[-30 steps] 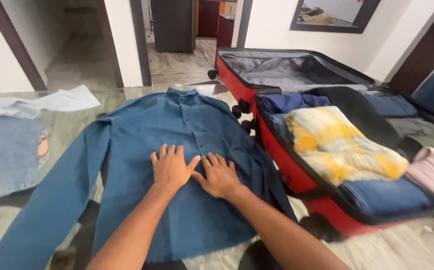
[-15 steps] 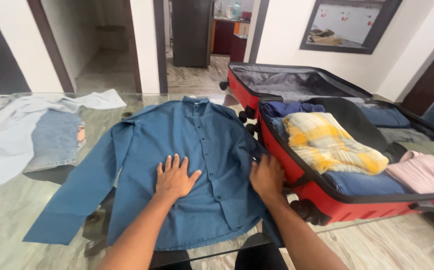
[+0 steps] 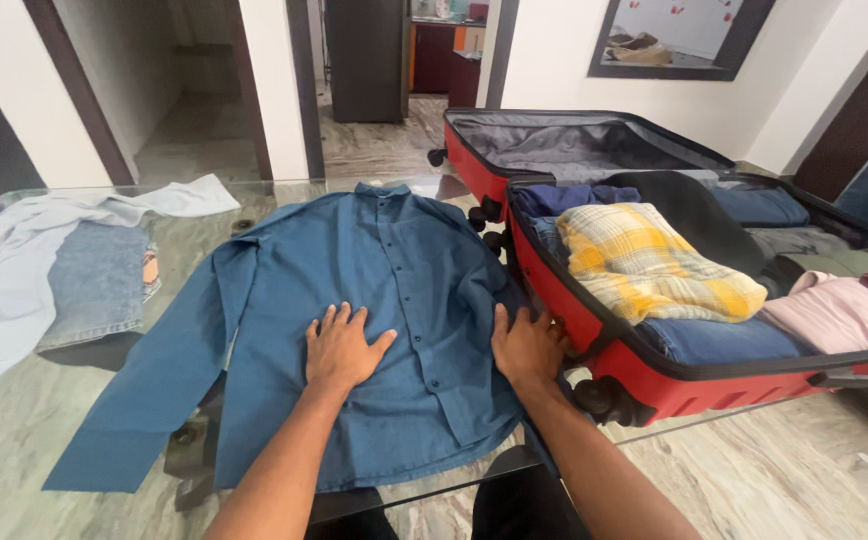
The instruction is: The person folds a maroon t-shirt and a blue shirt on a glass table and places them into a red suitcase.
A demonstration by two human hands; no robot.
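Blue cotton shirt (image 3: 374, 290) lies flat, front up and buttoned, on a glass table (image 3: 14, 420), collar away from the person. One sleeve runs out toward the near left corner of the table; the other side lies against the suitcase (image 3: 654, 385).

Left hand (image 3: 342, 348) — palm down on the shirt's lower front, just left of the button line, fingers spread and flat on the cloth. It grips nothing.

Right hand (image 3: 526, 346) — set at the shirt's right edge, touching the red suitcase wall, fingers held close together, thumb apart. Whether the fingertips pinch the cloth cannot be told; they are partly hidden at the seam between shirt and case.

The suitcase stands open on the table to the right, lid (image 3: 574, 140) back. Its lower half holds folded clothes: a yellow checked piece (image 3: 654, 265) on top, blue and dark ones beneath and behind, a pink one (image 3: 834, 315) at the far right.

Pale blue garments (image 3: 74, 270) lie at the table's left end, well apart from the shirt.
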